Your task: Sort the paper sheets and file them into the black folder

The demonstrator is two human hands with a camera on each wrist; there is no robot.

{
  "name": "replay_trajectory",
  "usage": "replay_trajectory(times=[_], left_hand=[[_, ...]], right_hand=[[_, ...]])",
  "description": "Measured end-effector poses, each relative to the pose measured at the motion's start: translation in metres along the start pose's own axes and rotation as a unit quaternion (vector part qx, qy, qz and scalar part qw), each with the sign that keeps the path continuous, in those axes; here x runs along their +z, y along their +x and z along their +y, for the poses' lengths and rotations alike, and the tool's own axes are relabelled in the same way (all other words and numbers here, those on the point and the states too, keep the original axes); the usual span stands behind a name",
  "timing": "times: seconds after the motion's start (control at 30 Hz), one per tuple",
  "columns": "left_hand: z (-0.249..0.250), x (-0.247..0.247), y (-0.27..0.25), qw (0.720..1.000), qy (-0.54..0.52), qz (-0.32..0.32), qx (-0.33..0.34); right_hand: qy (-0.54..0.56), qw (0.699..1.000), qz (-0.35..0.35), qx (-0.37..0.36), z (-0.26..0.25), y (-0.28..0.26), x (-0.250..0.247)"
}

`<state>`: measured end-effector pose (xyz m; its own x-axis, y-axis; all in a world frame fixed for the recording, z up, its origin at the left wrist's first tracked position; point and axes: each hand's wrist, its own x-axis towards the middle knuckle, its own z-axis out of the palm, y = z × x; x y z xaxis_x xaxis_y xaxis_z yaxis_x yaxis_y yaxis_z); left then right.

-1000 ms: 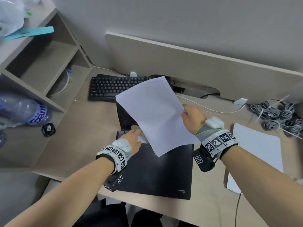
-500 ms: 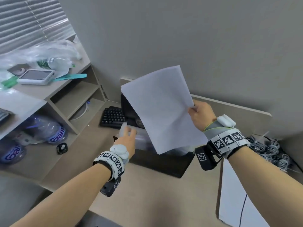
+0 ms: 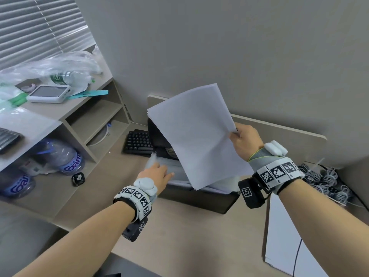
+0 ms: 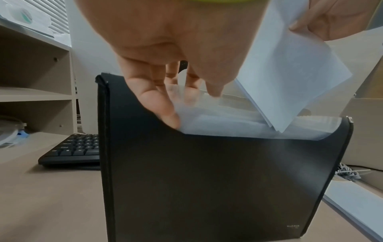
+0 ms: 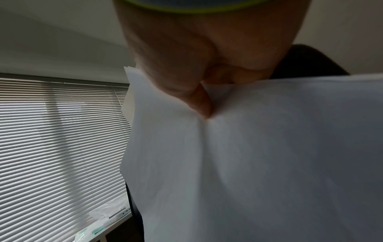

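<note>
The black folder [image 3: 199, 198] stands upright on the desk, its top open and showing translucent dividers [image 4: 238, 129]. My left hand [image 3: 157, 174] reaches into that top at the left end, with straight fingers [image 4: 161, 108] pressing among the dividers. My right hand [image 3: 242, 136] pinches a thin stack of white paper sheets [image 3: 195, 136] by the right edge, the thumb [image 5: 199, 101] on top. The stack is held tilted above the folder, and its lower corner [image 4: 277, 124] dips between the dividers at the right end.
A second stack of white paper [image 3: 289, 236] lies on the desk at the right. A black keyboard [image 3: 137, 141] sits behind the folder, bundled grey cables [image 3: 327, 180] at far right. A shelf unit [image 3: 95, 116] with water bottles [image 3: 60, 158] stands at the left.
The folder lay flat a second ago and now stands upright. My right hand lifted the sheets and brought their lower corner into the folder's top. My left hand moved from the folder's edge into the dividers.
</note>
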<state>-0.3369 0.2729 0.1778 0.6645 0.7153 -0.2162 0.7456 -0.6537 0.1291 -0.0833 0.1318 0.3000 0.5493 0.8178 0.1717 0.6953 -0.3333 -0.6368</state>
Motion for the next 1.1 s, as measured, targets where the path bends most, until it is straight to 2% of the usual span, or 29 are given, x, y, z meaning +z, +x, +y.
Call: replay_trajectory(times=[0.2,0.4,0.63,0.83,1.1], left_hand=[[-0.005,-0.006,-0.003,1.000,0.028,0.001,0.015],[-0.003,-0.024,0.000,0.997,0.056,-0.053,0.011],[0.006,-0.037,0.001,0.981,0.097,-0.149,0.071],[0.011,-0.025,-0.002,0.973,0.148,-0.153,0.091],[0.022,-0.020,-0.006,0.956,0.242,-0.117,0.117]], right_hand=[[-0.012,1.000,0.001,-0.002,-0.001,-0.001,0.004],[-0.009,1.000,0.001,-0.007,-0.003,-0.003,0.004],[-0.011,1.000,-0.002,-0.013,-0.006,-0.006,0.001],[-0.011,1.000,0.001,-0.023,-0.008,-0.009,-0.002],[-0.016,0.999,-0.007,-0.040,-0.007,-0.013,-0.005]])
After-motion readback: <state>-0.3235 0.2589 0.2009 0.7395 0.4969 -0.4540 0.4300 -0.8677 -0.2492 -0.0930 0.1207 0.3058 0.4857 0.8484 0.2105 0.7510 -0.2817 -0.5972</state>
